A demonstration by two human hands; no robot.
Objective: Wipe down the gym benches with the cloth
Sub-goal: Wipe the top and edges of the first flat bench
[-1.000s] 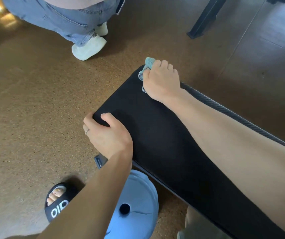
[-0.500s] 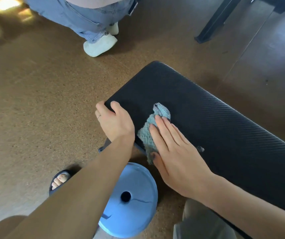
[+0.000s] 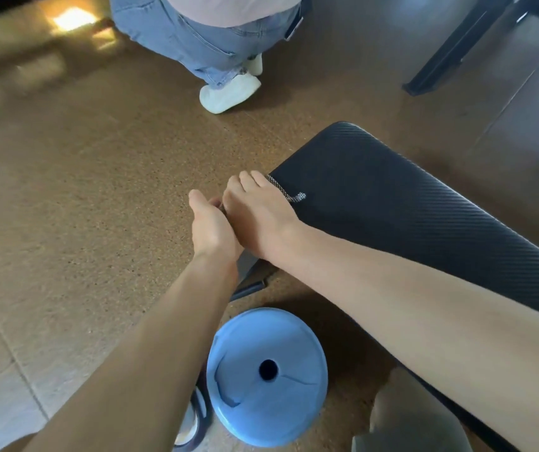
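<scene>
The black padded gym bench (image 3: 408,220) runs from the middle of the view to the lower right. My right hand (image 3: 261,216) lies on the bench's near left corner, its fingers bent over the end edge. It holds the cloth (image 3: 289,194) beneath it, so only a grey-patterned hem shows at the hand's far side. My left hand (image 3: 211,230) is pressed against the right one at the same corner. Its thumb points up and its fingers curl round the bench's side edge, partly hidden.
A light blue round weight plate (image 3: 266,376) lies on the brown cork floor (image 3: 82,207) below the bench. A person in jeans and white shoes (image 3: 229,91) crouches at the top. A black frame leg (image 3: 447,53) stands at the top right.
My right hand has slid the cloth from the bench's far end back to the near left corner, beside my left hand. The cloth is now almost hidden under the hand.
</scene>
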